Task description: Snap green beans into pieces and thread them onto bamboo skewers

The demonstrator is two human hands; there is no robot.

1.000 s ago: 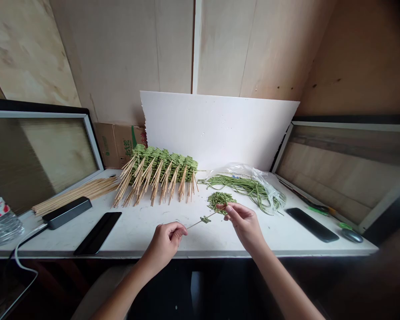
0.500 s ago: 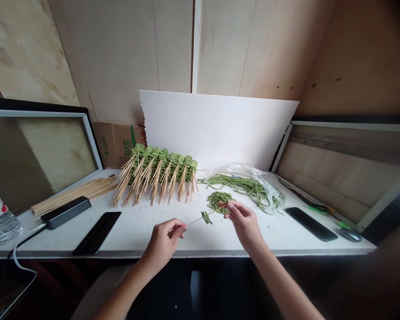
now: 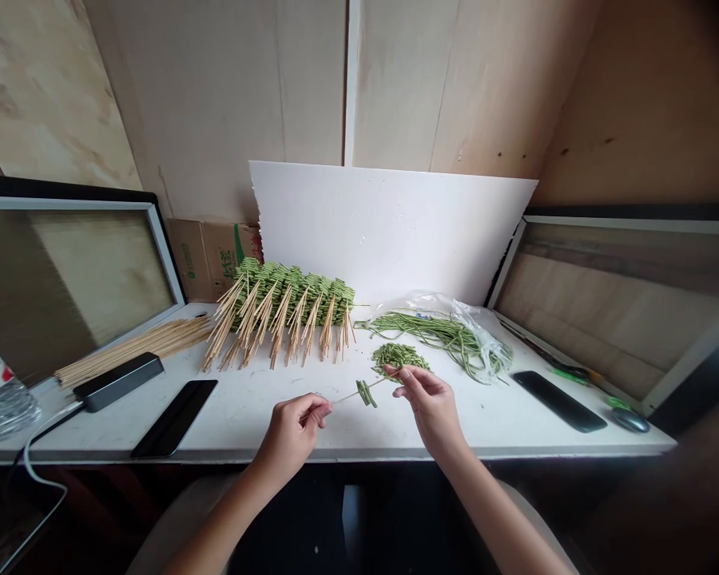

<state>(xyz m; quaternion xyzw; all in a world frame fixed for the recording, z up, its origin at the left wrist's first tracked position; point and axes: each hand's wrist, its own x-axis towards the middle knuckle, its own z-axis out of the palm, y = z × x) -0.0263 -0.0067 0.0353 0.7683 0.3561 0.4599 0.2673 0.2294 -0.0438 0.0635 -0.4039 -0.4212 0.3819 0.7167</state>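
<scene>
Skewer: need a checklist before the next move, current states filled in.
1. Left hand grip on skewer near end: ok, pinched.
2. Threaded pieces between the hands: ok, on the shaft.
3. Right hand at far end: ok; what it pinches: cannot tell.
4. Skewer tip exposed: cannot tell, too small.
5. Loose pile nearby: ok, just beyond right hand.
</scene>
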